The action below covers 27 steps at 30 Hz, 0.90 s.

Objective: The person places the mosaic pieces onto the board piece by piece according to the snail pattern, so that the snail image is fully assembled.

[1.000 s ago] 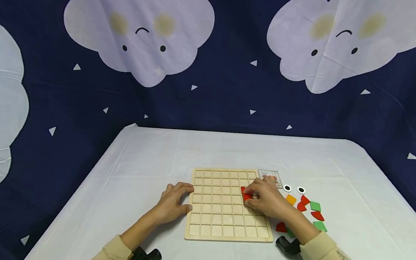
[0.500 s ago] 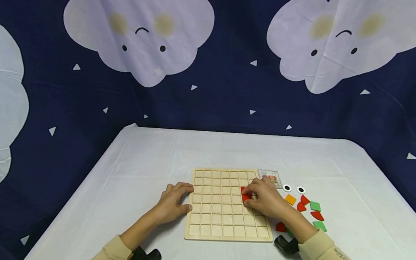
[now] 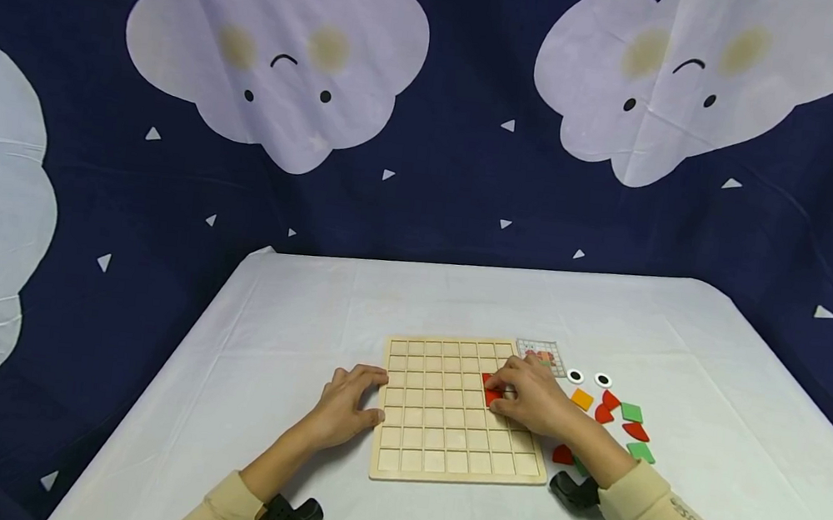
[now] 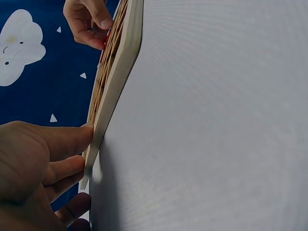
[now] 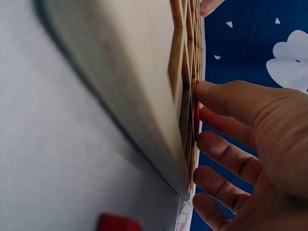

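A square wooden board (image 3: 438,429) with a grid of raised ridges lies on the white table. At its left edge rests my left hand (image 3: 344,408), thumb and fingers spread apart along the wooden rim; the left wrist view shows these fingertips (image 4: 86,132) against the edge. My right hand (image 3: 535,395) is over the right part of the grid, with thumb and index finger pinching a flat red tile (image 3: 492,397). In the right wrist view, the red tile (image 5: 197,113) is seen edge-on at the ridges, partly covered by fingertips. The other right fingers are loosely bent.
Right of the board lie loose pieces: an orange square (image 3: 582,399), green diamonds (image 3: 631,412), several red rounded wedges (image 3: 637,432) and two white-and-black eye discs (image 3: 603,380). A gridded picture card (image 3: 539,351) touches the board's far right corner. A cloud-print curtain (image 3: 451,213) hangs behind.
Almost nothing differs. The right hand and forearm have shifted very slightly left since one second ago, still pinching the red tile; the left hand stays at the board's edge.
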### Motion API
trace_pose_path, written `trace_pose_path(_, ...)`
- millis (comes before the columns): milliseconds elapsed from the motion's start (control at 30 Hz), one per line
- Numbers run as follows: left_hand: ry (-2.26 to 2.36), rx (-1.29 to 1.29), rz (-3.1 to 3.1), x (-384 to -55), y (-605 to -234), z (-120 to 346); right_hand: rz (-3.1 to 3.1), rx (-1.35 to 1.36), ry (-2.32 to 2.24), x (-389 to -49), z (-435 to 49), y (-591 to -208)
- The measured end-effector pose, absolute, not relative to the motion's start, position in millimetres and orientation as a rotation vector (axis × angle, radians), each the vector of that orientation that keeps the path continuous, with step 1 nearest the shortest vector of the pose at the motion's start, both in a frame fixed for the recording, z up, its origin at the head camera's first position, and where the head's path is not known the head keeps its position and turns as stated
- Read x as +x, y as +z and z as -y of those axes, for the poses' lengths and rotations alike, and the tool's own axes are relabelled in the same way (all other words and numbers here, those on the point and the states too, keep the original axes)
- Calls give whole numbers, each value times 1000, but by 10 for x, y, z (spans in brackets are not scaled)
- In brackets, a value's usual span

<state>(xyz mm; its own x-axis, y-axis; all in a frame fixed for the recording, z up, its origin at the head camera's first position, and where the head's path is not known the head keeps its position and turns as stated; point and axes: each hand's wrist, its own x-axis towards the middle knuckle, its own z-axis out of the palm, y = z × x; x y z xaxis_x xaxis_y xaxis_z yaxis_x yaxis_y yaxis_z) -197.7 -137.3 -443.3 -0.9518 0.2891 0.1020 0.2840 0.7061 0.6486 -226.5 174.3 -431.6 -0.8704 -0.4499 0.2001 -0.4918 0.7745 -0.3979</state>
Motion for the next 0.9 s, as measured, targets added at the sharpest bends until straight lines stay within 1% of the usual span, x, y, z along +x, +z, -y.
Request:
trace_pose_path(267, 1108, 502, -2888, -1971, -4433, 1374, 2842, 697, 712, -2211, -1869, -4236)
trace_pose_path(600, 1109, 485, -2893, -1983, -4435, 1372, 2935, 380, 743, -2160, -2441, -4129)
trace_pose_path(900, 1115, 485, -2894, -1980, -4445, 1372, 2942, 300, 631, -2080, -2782, -4233)
